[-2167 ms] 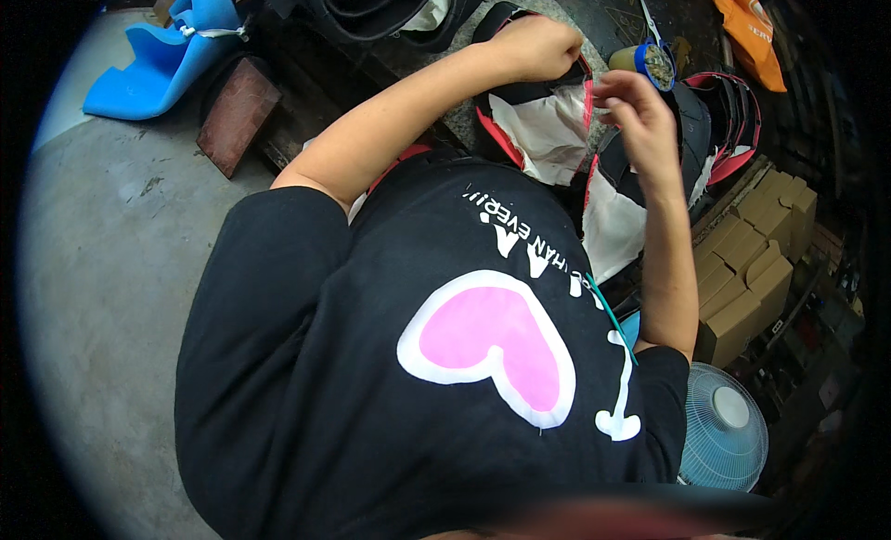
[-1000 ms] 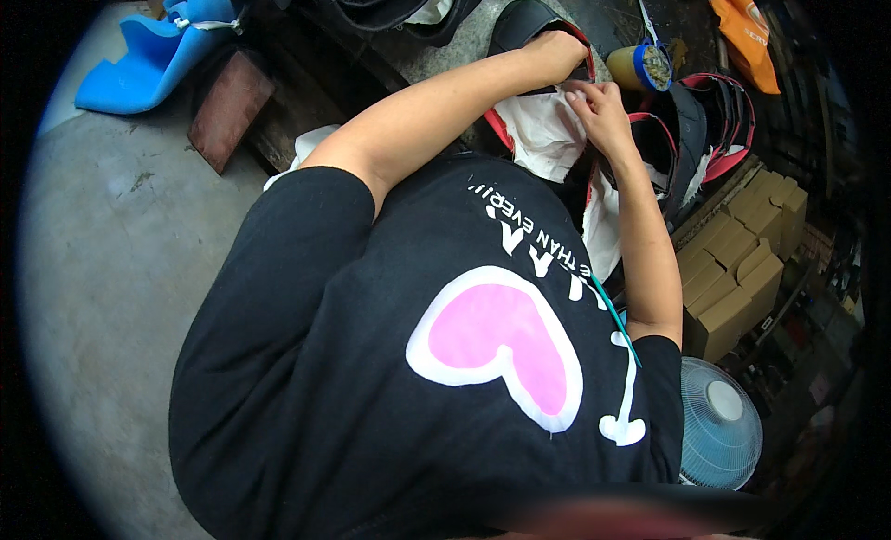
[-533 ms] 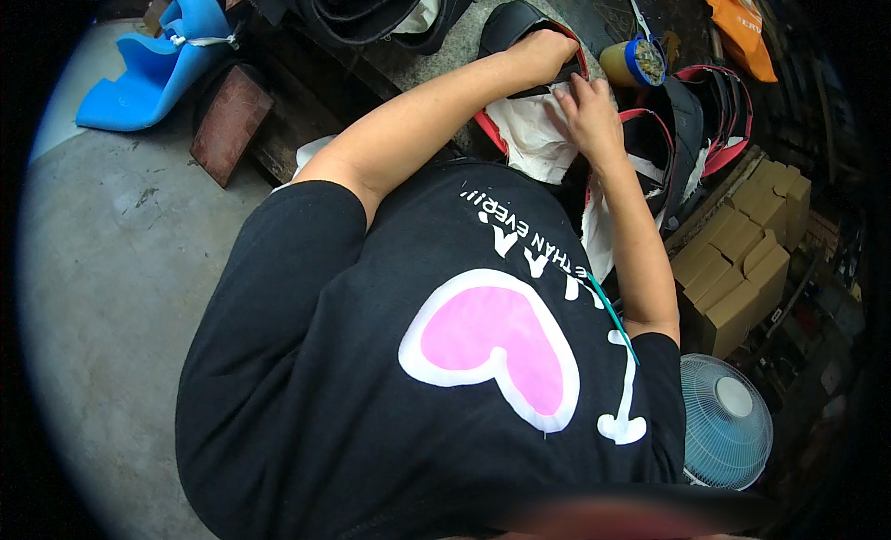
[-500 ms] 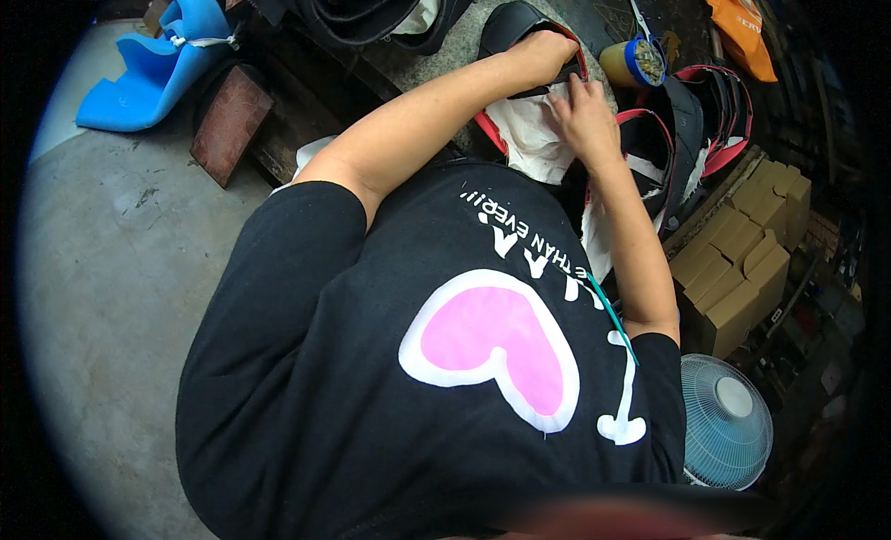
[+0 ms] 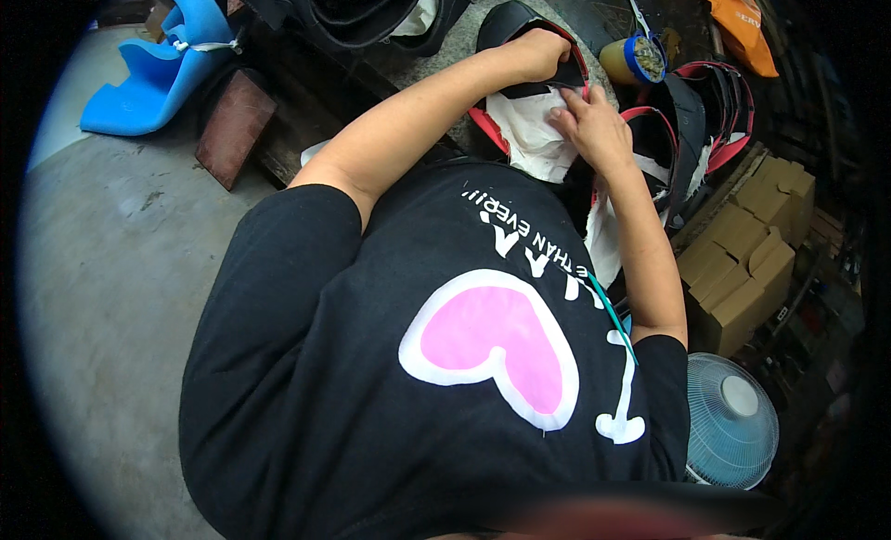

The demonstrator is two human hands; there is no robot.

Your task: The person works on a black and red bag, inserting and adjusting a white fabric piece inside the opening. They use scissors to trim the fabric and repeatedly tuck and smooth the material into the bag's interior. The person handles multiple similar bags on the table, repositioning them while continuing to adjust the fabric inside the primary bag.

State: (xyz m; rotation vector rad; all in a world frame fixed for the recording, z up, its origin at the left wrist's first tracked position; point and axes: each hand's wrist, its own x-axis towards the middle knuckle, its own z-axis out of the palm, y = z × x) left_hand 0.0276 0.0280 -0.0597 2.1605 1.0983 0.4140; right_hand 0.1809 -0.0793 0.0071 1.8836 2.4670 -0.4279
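Black with a red edge, the curved piece lies toward the near edge of the table, its white lining nearest the body, with the curled left hand at its opening, fingertips hidden, grip impossible to tell. Moments ago the right hand stood just beside the piece; now its half-bent fingers overlie the lining, so both hands are at the piece, though any pinch is unclear. Further right sits a yellow, blue-rimmed jar.
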